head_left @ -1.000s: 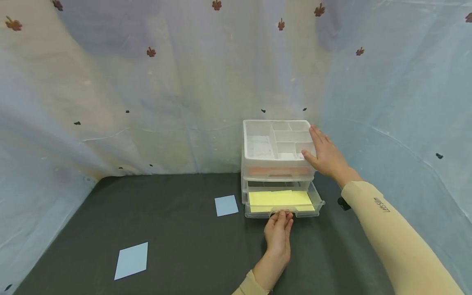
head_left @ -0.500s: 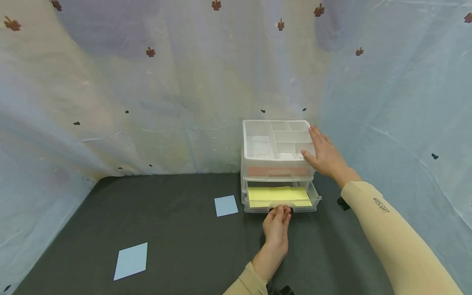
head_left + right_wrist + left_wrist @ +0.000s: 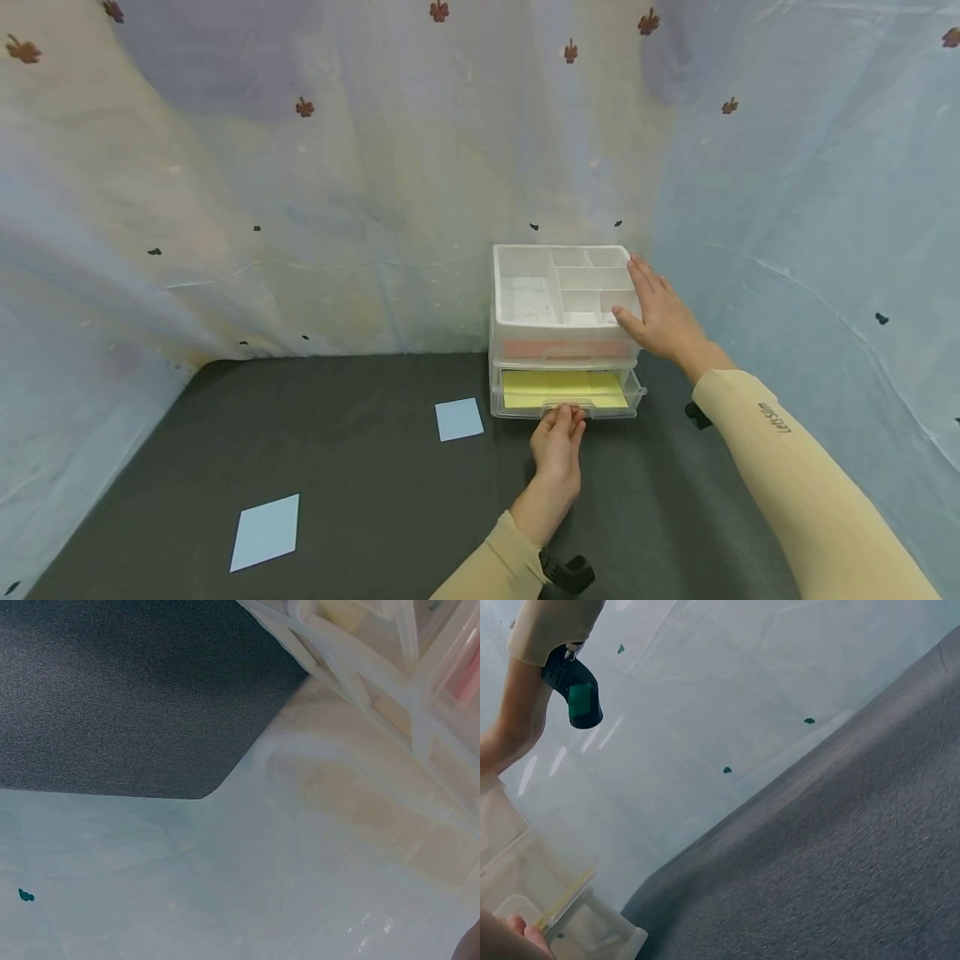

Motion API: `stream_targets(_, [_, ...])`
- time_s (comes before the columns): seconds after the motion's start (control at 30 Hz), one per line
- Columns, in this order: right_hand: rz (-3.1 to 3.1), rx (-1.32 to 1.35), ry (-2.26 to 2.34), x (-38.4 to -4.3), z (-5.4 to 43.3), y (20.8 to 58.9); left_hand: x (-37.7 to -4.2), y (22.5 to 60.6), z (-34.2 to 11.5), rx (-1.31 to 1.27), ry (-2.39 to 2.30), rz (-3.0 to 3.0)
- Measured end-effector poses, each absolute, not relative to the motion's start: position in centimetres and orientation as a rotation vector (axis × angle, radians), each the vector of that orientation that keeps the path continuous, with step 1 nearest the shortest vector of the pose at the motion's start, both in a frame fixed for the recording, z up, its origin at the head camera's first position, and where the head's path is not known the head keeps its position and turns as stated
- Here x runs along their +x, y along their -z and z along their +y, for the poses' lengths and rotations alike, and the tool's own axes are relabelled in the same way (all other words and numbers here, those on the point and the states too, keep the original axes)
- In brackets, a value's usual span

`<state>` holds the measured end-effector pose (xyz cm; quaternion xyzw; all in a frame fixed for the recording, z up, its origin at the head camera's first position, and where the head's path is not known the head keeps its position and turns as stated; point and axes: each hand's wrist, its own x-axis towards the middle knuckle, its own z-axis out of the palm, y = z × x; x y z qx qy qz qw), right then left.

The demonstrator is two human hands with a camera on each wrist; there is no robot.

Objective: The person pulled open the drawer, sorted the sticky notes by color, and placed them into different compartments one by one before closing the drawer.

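Note:
A white desktop organizer (image 3: 527, 298) with clear drawers stands at the back right of the dark table. Its lower drawer (image 3: 613, 409) sticks out slightly and holds yellow paper (image 3: 564, 387). At the middle of that drawer's front, my left hand (image 3: 555, 457) pinches the handle with thumb and fingers. My right hand (image 3: 663, 318) rests on the organizer's top right edge, fingers straight and thumb over the front compartment. Orange paper (image 3: 566, 348) shows through the upper drawer, which is in. In the right wrist view the organizer's side frame (image 3: 415, 705) fills the upper right corner.
One light blue paper square (image 3: 459, 419) lies left of the organizer. Another blue square (image 3: 265, 533) is nearer the front left. A patterned cloth curtain (image 3: 375, 208) hangs behind the table (image 3: 360, 483) and along its sides.
The lower drawer has slid back into the organizer, and my left hand has moved forward with it at the handle. My right hand has stayed on the organizer's edge.

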<state>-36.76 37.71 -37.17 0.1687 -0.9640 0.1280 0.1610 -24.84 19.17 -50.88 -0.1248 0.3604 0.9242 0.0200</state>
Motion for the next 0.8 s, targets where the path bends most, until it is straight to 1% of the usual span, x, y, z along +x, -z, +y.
stream_targets(0.8, [-2.762, 0.490, -0.382, -36.6, 37.6, 37.0, -27.4, 50.7, 18.8, -0.414, -2.802, 1.173])
